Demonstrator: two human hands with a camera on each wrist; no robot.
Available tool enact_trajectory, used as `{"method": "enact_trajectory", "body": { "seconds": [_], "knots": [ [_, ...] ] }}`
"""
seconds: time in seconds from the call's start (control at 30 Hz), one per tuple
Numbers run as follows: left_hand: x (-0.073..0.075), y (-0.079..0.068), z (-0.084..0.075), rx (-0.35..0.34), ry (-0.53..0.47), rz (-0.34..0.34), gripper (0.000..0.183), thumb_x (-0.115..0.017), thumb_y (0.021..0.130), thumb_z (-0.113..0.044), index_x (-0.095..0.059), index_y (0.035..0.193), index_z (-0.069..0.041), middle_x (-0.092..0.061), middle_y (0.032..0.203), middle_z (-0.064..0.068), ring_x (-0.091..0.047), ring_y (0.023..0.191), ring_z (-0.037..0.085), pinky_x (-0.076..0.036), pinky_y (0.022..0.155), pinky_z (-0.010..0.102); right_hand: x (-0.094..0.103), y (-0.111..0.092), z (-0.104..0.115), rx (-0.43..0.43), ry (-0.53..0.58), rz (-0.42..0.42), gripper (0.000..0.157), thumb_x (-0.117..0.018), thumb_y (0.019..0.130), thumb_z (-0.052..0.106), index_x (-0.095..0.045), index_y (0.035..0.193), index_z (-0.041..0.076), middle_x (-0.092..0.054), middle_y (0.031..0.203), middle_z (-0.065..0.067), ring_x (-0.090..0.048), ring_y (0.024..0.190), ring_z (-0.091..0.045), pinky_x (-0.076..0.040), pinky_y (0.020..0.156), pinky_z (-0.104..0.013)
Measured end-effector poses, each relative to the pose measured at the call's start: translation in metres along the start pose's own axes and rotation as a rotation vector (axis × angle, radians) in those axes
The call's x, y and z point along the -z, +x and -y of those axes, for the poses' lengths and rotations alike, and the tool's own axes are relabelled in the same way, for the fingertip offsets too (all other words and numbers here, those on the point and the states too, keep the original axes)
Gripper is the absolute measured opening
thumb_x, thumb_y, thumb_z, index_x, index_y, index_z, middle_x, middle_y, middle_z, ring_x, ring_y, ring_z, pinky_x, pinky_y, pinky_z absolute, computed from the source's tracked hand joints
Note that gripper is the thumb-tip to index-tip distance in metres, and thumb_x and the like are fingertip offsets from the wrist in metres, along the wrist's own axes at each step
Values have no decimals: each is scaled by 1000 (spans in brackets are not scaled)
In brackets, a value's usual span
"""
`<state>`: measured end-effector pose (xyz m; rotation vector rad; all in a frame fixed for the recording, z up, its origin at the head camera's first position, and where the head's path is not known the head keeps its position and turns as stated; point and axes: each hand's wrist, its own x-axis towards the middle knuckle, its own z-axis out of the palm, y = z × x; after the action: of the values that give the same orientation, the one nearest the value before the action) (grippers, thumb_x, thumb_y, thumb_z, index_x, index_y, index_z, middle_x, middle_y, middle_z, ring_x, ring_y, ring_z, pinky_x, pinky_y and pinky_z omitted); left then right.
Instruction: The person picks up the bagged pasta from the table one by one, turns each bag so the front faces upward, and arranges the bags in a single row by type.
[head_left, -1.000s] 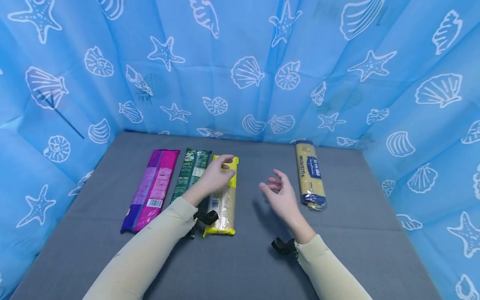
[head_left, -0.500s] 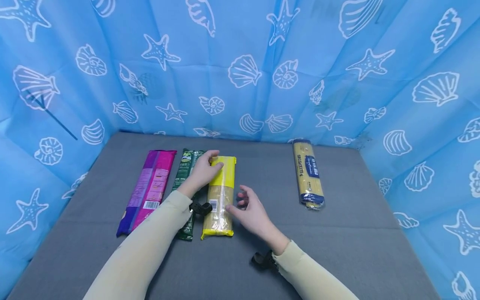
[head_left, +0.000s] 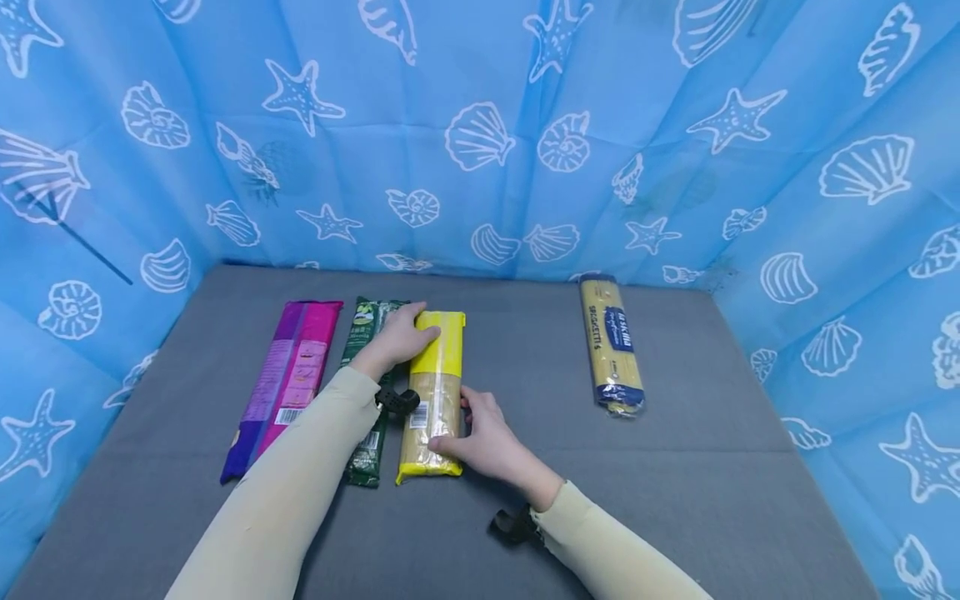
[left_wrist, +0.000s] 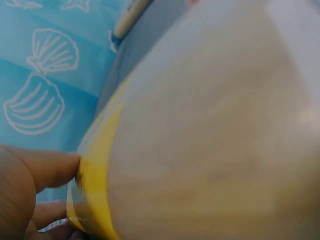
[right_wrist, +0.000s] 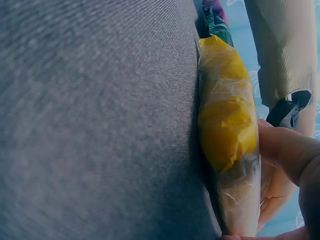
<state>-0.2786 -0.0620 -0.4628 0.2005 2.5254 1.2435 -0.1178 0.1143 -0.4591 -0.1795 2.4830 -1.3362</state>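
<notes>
A yellow-ended clear pack of spaghetti-like dry pasta [head_left: 438,375] lies lengthwise on the grey table, a barcode on its left side. At its far left edge, my left hand [head_left: 397,340] holds it; in the left wrist view the thumb [left_wrist: 55,169] meets the yellow end, with fingers lower down. My right hand [head_left: 491,442] grips the near right side, thumb over the top and fingers along the edge. Just left, partly beneath my left forearm, is a green pasta pack [head_left: 366,454]. Further left lies a pink and purple pack [head_left: 296,367].
A blue-banded spaghetti pack [head_left: 611,350] lies apart at the right of the grey table [head_left: 712,500]. Blue curtains [head_left: 480,208] with white shells and starfish stand behind the table and at both sides. Black camera straps [head_left: 513,525] circle my wrists.
My right hand has come left and nearer, from beside the yellow pack onto its right side. My left hand has settled from above the pack to its far left edge. The view has shifted slightly.
</notes>
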Motion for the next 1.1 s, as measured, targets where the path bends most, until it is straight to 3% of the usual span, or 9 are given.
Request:
{"method": "enact_trajectory", "body": {
  "seconds": [0.2,0.4,0.63,0.87,1.1],
  "knots": [
    [1,1,-2,15,42,23,65,-55,98,-34,-28,152,-9,-26,154,15,-31,129,34,-39,102,50,-1,1,0,11,-7,-5,94,-80,79,39,-29,150,6,-40,125,-8,-40,105,-22,-43,83,-38],
    [3,0,-8,30,-17,21,58,-59,96,-31,-39,145,-9,-35,143,16,-41,113,33,-48,89,46,0,0,0,20,-18,8,93,-79,80,38,-28,151,9,-40,126,-7,-40,105,-23,-43,84,-38],
    [3,1,-9,37,-64,-19,53,-64,91,-30,-47,137,-8,-39,135,15,-45,107,31,-50,83,42,0,0,-1,53,-27,25,90,-78,82,39,-28,152,12,-40,126,-7,-41,105,-22,-42,85,-39],
    [11,-2,-13,22,-170,-45,45,-57,97,-21,-49,137,-3,-48,129,15,-58,99,27,-54,80,37,0,-1,-1,38,-46,27,94,-79,80,41,-26,153,13,-40,128,-8,-41,106,-22,-44,84,-39],
    [24,-10,-18,-1,-273,-142,26,-59,98,-22,-65,117,-5,-56,114,12,-61,95,27,-56,76,36,2,1,-5,58,-27,41,100,-80,78,44,-23,154,14,-43,124,-4,-40,109,-23,-42,87,-42]
  ]
}}
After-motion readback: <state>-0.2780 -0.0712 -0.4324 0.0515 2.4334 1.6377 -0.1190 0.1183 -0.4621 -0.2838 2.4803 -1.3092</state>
